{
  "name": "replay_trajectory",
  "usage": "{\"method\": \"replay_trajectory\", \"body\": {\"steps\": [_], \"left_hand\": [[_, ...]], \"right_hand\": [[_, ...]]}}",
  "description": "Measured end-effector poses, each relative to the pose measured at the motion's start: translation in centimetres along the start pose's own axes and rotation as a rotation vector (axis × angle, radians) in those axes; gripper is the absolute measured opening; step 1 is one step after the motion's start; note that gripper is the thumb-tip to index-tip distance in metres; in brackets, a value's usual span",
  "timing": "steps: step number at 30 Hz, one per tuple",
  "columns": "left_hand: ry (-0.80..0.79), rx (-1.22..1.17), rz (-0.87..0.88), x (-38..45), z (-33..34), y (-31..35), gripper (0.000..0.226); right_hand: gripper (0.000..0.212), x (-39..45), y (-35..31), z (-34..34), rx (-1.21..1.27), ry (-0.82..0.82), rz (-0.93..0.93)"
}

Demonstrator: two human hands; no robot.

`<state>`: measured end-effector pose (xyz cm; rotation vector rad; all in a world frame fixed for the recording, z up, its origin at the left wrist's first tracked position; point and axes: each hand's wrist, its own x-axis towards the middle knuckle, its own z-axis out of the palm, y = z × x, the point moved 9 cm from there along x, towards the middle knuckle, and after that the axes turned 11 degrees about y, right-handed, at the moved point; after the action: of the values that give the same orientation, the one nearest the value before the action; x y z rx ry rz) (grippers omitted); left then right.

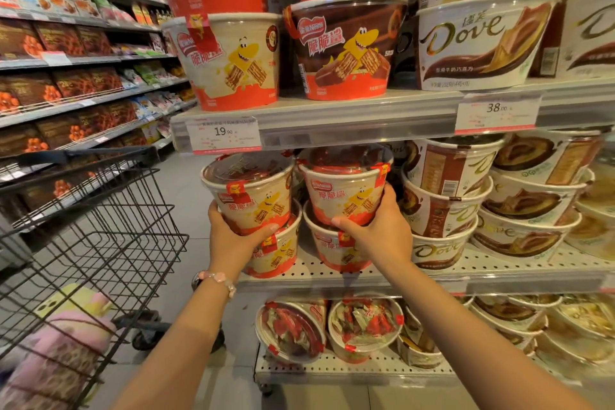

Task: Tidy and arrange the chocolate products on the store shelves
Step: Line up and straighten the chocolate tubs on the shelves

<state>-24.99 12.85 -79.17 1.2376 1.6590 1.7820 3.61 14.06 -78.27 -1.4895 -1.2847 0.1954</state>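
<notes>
1. The left hand (pixel 233 236) cups the base of a cream-and-red round wafer-chocolate tub with a clear lid (pixel 249 191), fingers curled under it; that tub sits tilted on a matching lower tub (pixel 276 251) just beside the thumb.
2. The right hand (pixel 379 230) grips a second cream-and-red clear-lidded tub (pixel 346 190) low on its side, stacked on another just below the fingers.
3. Judged best: level each upper tub squarely on its partner, labels forward, without nudging the white-and-brown Dove bowls (pixel 442 210) right of the right hand.
4. Tubs behind the hands are hidden; small shelf-label print is unreadable.
</notes>
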Motion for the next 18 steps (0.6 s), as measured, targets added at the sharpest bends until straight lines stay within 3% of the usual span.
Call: {"method": "replay_trajectory", "body": {"steps": [6,10,18], "left_hand": [[0.02,0.036,0.019,0.1,-0.07,-0.37,0.107],[0.006,0.055,0.013,0.07,-0.18,-0.46,0.109],[0.019,0.035,0.015,0.14,-0.52,-0.09,0.102]], "right_hand": [[0.1,-0.59,0.17,0.27,-0.045,0.006,-0.042],[0.106,-0.36,0.65,0.62,0.05,-0.075,-0.009],[0.079,-0.52,0.18,0.42,0.285,-0.168,-0.012]]}}
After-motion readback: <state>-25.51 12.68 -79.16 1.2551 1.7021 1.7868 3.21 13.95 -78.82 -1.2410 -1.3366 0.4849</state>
